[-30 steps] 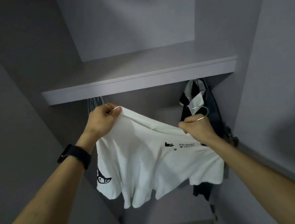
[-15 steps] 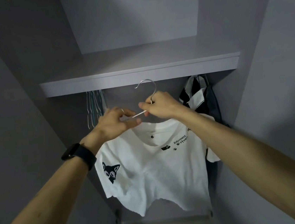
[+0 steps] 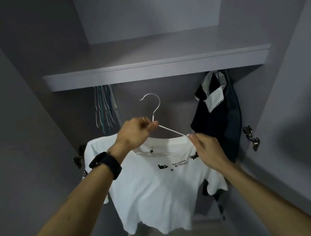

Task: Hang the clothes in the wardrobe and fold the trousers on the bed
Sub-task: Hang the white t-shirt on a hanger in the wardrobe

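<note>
Head camera looks up into wardrobe [image 3: 14, 114], close.

In the grey wardrobe [image 3: 26, 132] ahead of you, one grey shelf [image 3: 157, 70] spans from wall to wall, its top lit and its thick front edge facing you. That edge hides whatever rail runs beneath it, but two loads hang from under there. They are a tight bunch of bare wire hangers [image 3: 105, 108] toward your left and a dark garment [image 3: 219, 120] with a white lace-trimmed collar at your right, close to the side wall and well apart from the hangers.
</note>
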Motion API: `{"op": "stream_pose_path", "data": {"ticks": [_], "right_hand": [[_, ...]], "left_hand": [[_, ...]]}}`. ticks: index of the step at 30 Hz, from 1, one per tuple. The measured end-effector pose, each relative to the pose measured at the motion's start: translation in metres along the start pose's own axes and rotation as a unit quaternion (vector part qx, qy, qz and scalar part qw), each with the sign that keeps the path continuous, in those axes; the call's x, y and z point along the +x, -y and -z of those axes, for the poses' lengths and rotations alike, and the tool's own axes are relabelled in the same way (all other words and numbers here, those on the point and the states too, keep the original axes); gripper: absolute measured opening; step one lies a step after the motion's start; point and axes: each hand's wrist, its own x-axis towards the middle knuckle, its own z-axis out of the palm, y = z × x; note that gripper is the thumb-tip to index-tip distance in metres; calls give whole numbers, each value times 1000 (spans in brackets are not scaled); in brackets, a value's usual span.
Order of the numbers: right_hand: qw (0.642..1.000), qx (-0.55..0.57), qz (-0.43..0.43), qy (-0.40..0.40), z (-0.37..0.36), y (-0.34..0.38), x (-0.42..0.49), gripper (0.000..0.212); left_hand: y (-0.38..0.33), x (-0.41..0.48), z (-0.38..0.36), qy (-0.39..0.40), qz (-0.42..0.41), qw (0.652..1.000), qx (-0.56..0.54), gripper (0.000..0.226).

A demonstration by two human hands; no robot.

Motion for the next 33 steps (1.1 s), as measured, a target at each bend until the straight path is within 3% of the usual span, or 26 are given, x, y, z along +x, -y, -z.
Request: {"op": "stream_pose_path", "data": {"ticks": [6, 9, 13, 16, 22, 27, 30, 33], "right_hand": [[987, 17, 60, -145, -6, 16, 1, 33], [988, -64, 96, -104, 0, 22, -1, 30], [986, -150, -33, -66, 29, -13, 4, 42], [979, -178, -92, 28, 43, -30, 13, 33], [957, -275, -92, 34, 54, -34, 31, 26], [959, -274, -65, -40, 54, -27, 20, 36], [968, -244, -33, 42, 37, -11, 11, 46], [963, -247, -19, 108, 23, -12, 6, 31]], "left_hand": [[-11, -3, -29, 21, -38, 998, 44, 37], [1, 3, -29, -14, -30, 999, 23, 39], [8, 5, -23, -2, -31, 999, -42, 38], [11, 8, -26, 7, -42, 998, -44, 36], [21, 16, -34, 13, -73, 997, -20, 38], [28, 19, -39, 11, -79, 996, -28, 39], [23, 17, -44, 27, -86, 994, -67, 39], [22, 15, -55, 37, -95, 989, -109, 38]]}}
